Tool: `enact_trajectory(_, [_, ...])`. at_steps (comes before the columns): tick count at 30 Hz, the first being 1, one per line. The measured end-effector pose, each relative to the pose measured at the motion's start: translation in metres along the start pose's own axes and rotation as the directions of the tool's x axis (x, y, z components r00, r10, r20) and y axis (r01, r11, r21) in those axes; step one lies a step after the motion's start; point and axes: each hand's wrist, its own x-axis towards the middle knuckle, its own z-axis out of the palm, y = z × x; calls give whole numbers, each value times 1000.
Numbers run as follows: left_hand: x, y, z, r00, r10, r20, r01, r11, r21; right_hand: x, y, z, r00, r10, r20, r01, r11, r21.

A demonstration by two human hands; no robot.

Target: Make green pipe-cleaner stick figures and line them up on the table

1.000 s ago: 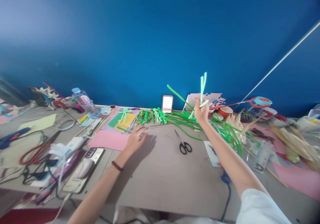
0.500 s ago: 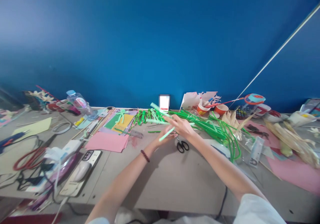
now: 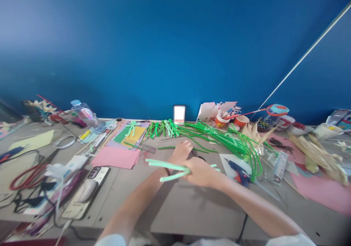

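Even, bright daylight fills the scene, with soft shadows under the forearms on the table (image 3: 178, 205). The wide lens bends the blue wall (image 3: 175, 48) and the table edges; the corners darken, and detail is smeared and soft throughout

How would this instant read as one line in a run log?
right hand: grips light green pipe cleaners | left hand: on table, over scissors | behind: green pipe cleaner pile

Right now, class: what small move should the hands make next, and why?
Probably lift the scissors. The right hand grips light-green pipe cleaners lying level over the table, while the left hand rests beside the partly hidden scissors, so cutting seems likely.
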Motion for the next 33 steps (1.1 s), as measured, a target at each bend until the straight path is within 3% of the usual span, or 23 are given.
enact_trajectory(4, [17, 11, -12, 991, 133, -12, -130, 983, 127, -33, -9, -3, 947, -116, 301, 68, 984, 164])
enact_trajectory(6, [31, 19, -16, 971, 237, -21, -228, 954, 195, -44, -12, -2, 904, -180, 387, 110, 975, 195])
enact_trajectory(8, [46, 25, -16, 968, 252, -16, -243, 949, 201, -50, -15, 2, 884, -196, 424, 134, 976, 172])
enact_trajectory(12, [69, 26, -6, 995, 101, 15, -102, 990, 99, -52, -23, 13, 903, -120, 412, 116, 993, 36])
enact_trajectory(15, [71, 20, -1, 995, 92, 21, -93, 995, 37, -48, -23, 20, 929, -57, 365, 82, 995, -53])
enact_trajectory(19, [53, 9, -18, 989, 145, 14, -138, 965, -224, -41, -8, 32, 954, 15, 300, 2, 998, -58])
enact_trajectory(21, [37, 2, -34, 995, 97, -17, -96, 921, -377, -35, 3, 37, 972, 69, 224, -59, 997, -49])
enact_trajectory(24, [3, -10, -56, 1000, -23, 13, 26, 761, -648, -26, 16, 40, 997, 71, 12, -72, 993, 97])
enact_trajectory(27, [-37, -12, -70, 996, 6, 86, 73, 469, -880, -14, 18, 34, 980, 109, -165, -12, 864, 503])
enact_trajectory(30, [-73, 3, -72, 978, 120, 171, 153, 150, -977, 0, 12, 28, 965, 159, -211, 51, 670, 740])
enact_trajectory(33, [-97, 27, -66, 988, -35, 151, 151, -7, -989, 15, 6, 30, 927, 190, -322, 114, 676, 728])
